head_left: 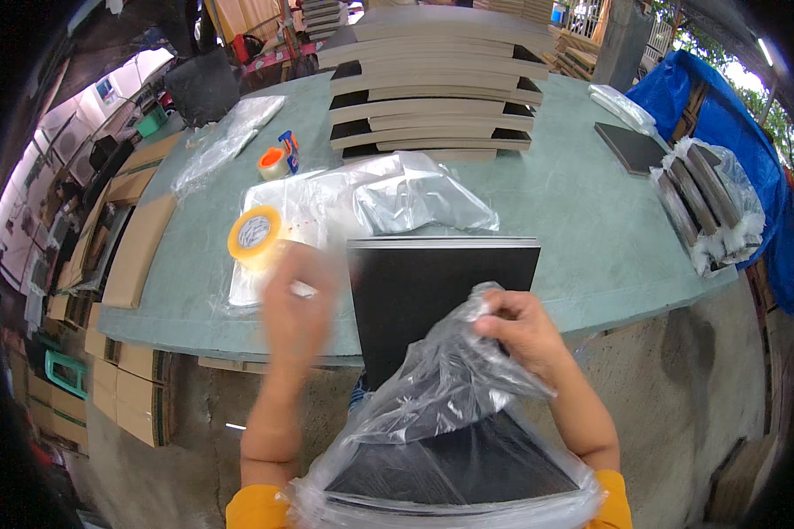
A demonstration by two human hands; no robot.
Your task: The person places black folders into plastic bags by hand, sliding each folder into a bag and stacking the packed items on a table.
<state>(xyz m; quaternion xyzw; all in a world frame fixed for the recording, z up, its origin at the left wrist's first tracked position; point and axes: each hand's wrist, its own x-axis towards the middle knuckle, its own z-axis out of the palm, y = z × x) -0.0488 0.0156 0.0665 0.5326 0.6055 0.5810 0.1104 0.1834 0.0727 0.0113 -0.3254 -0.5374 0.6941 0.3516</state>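
Observation:
My right hand [520, 331] pinches the gathered top of a clear plastic bag [432, 388]. Inside the bag, close to my body, are flat black panels [450, 463]. Just beyond it, another stack of black panels with pale edges [432, 273] leans at the table's near edge, partly covered by the bag. My left hand [300, 295] is smeared by motion, left of that stack and beside a large roll of clear tape with a yellow core [254, 236]. Whether its fingers hold anything does not show.
A green table [582, 194] carries a tall pile of boards [441, 79], loose plastic bags [406, 189] and a tape dispenser [278, 160]. Wrapped panels [706, 207] and a dark panel [631, 147] lie at the right. Cardboard bundles [132, 397] stand on the floor at left.

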